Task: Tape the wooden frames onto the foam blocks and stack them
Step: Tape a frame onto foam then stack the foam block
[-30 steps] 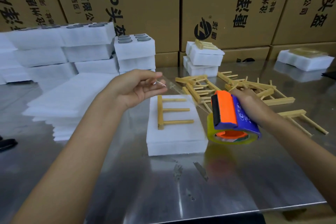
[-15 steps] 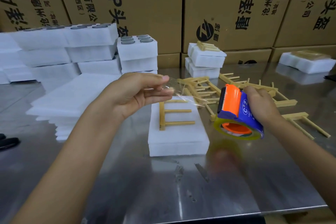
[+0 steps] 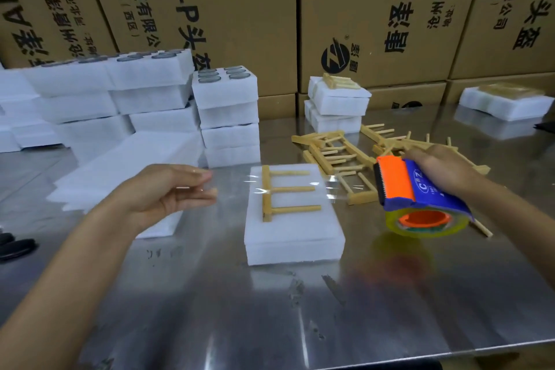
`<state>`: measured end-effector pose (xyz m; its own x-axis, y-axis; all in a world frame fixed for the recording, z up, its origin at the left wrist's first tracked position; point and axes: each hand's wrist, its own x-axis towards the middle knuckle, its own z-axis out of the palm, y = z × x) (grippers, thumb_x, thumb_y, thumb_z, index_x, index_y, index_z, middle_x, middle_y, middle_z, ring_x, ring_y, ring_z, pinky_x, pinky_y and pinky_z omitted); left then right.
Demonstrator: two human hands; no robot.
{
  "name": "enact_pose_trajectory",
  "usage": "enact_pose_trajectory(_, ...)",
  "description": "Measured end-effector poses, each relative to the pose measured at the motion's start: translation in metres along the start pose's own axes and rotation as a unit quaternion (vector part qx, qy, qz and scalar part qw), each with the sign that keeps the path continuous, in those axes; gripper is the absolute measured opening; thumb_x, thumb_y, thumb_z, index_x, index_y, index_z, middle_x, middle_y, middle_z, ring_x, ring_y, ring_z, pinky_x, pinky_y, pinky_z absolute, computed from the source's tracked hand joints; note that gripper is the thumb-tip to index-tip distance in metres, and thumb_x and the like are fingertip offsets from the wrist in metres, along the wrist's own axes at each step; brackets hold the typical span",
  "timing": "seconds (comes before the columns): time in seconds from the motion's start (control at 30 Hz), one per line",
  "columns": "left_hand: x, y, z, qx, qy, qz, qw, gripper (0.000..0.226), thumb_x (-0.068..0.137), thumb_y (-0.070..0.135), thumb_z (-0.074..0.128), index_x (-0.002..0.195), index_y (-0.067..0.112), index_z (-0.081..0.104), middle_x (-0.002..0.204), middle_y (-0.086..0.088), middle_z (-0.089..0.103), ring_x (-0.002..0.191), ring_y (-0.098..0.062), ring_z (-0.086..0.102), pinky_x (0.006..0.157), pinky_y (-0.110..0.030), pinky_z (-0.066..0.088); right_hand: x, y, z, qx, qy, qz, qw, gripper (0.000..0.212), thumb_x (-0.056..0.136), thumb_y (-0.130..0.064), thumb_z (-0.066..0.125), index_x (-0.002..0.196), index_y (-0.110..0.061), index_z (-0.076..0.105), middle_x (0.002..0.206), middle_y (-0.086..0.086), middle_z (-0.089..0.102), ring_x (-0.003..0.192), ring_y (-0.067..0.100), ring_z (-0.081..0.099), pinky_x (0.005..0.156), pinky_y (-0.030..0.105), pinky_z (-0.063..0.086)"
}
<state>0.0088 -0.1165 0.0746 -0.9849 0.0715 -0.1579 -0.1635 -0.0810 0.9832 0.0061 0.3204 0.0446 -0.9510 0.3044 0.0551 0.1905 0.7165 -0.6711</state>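
Scuffed, mirror-bright steel is forming the worktop [image 3: 210, 324], its near edge running along the bottom of the view. Toward its middle a white foam block [image 3: 292, 237] is lying flat, soft and matte, carrying a pale wooden frame [image 3: 282, 194] shaped like a three-pronged rake. Clear tape [image 3: 300, 186] is stretching glossy and wrinkled across the frame. The left hand [image 3: 168, 192] is pinching the tape's free end left of the block; the right hand [image 3: 441, 168] is gripping the orange-and-blue tape dispenser [image 3: 420, 204] on the block's right. Taping is in hand, I judge; next comes pressing the strip down onto foam and cutting it. Farther back loose frames [image 3: 333, 150] are lying heaped, with stacked foam [image 3: 228, 117] and cardboard boxes [image 3: 375, 9] along the far edge.
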Motion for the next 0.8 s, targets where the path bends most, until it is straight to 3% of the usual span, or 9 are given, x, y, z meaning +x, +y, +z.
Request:
enact_pose_trajectory(0.13, 0.021, -0.012, 0.001, 0.023, 0.04, 0.011, 0.999, 0.008, 0.082, -0.002, 0.071, 0.089, -0.006, 0.07, 0.064, -0.009, 0.066, 0.069, -0.028, 0.073, 0.068, -0.036, 0.063, 0.015, -0.009, 0.002, -0.034, -0.015, 0.006, 0.999, 0.038, 0.099, -0.053, 0.039, 0.085, -0.022, 0.055, 0.081, -0.001, 0.054, 0.074, 0.017, 0.053, 0.059, 0.03, 0.032)
enact_pose_trajectory(0.23, 0.04, -0.02, 0.007, 0.036, 0.092, 0.024, 0.995, 0.011, 0.085, 0.002, 0.07, 0.091, -0.007, 0.068, 0.059, -0.008, 0.061, 0.061, -0.024, 0.07, 0.074, -0.039, 0.062, 0.034, -0.025, 0.003, -0.087, -0.021, 0.004, 0.996, 0.045, 0.098, -0.057, 0.037, 0.096, -0.016, 0.054, 0.085, 0.002, 0.055, 0.076, 0.019, 0.054, 0.059, 0.03, 0.033)
enact_pose_trajectory(0.37, 0.059, -0.048, 0.01, 0.134, 0.122, 0.019, 0.983, 0.024, 0.084, 0.016, 0.078, 0.098, 0.0, 0.066, 0.077, -0.009, 0.057, 0.055, -0.02, 0.062, 0.062, -0.029, 0.06, 0.059, -0.038, 0.014, -0.18, -0.066, -0.016, 0.981, 0.053, 0.094, -0.06, 0.032, 0.103, -0.016, 0.058, 0.114, 0.012, 0.062, 0.084, 0.021, 0.056, 0.065, 0.033, 0.036)
enact_pose_trajectory(0.47, 0.065, -0.074, 0.009, 0.304, 0.134, 0.021, 0.943, 0.031, 0.084, 0.037, 0.078, 0.08, 0.01, 0.063, 0.079, -0.007, 0.057, 0.068, -0.021, 0.053, 0.068, -0.03, 0.04, 0.07, -0.034, 0.028, -0.213, -0.088, -0.015, 0.973, 0.057, 0.095, -0.061, 0.031, 0.129, -0.019, 0.052, 0.137, 0.012, 0.054, 0.103, 0.028, 0.054, 0.079, 0.036, 0.037)
enact_pose_trajectory(0.57, 0.067, -0.095, 0.015, 0.368, 0.15, 0.031, 0.917, 0.04, 0.089, 0.046, 0.068, 0.073, 0.013, 0.053, 0.074, -0.004, 0.06, 0.077, -0.026, 0.057, 0.072, -0.034, 0.041, 0.075, -0.028, 0.035, -0.227, -0.105, -0.017, 0.968, 0.052, 0.095, -0.063, 0.031, 0.122, -0.023, 0.052, 0.136, 0.01, 0.056, 0.093, 0.021, 0.051, 0.079, 0.037, 0.037)
enact_pose_trajectory(0.67, 0.066, -0.115, 0.029, 0.47, 0.147, 0.036, 0.869, 0.024, 0.1, 0.04, 0.05, 0.084, 0.023, 0.058, 0.092, -0.002, 0.065, 0.102, -0.029, 0.06, 0.092, -0.037, 0.041, 0.076, -0.027, 0.035, -0.219, -0.112, -0.01, 0.969, 0.043, 0.095, -0.064, 0.032, 0.115, -0.029, 0.047, 0.133, 0.008, 0.057, 0.087, 0.018, 0.048, 0.075, 0.036, 0.036)
enact_pose_trajectory(0.73, 0.065, -0.125, 0.038, 0.524, 0.151, 0.08, 0.834, 0.02, 0.101, 0.032, 0.044, 0.098, 0.027, 0.063, 0.108, -0.002, 0.066, 0.116, -0.028, 0.054, 0.096, -0.038, 0.033, 0.076, -0.024, 0.034, -0.218, -0.108, -0.014, 0.97, 0.038, 0.095, -0.064, 0.032, 0.11, -0.031, 0.042, 0.131, 0.007, 0.057, 0.089, 0.02, 0.048, 0.073, 0.035, 0.035)
enact_pose_trajectory(0.8, 0.065, -0.132, 0.044, 0.528, 0.128, 0.105, 0.833, 0.027, 0.103, 0.032, 0.042, 0.119, 0.029, 0.063, 0.136, -0.002, 0.055, 0.132, -0.026, 0.038, 0.103, -0.041, 0.025, 0.076, -0.022, 0.033, -0.213, -0.107, -0.018, 0.971, 0.038, 0.096, -0.064, 0.032, 0.109, -0.03, 0.045, 0.129, 0.007, 0.058, 0.092, 0.021, 0.05, 0.073, 0.035, 0.035)
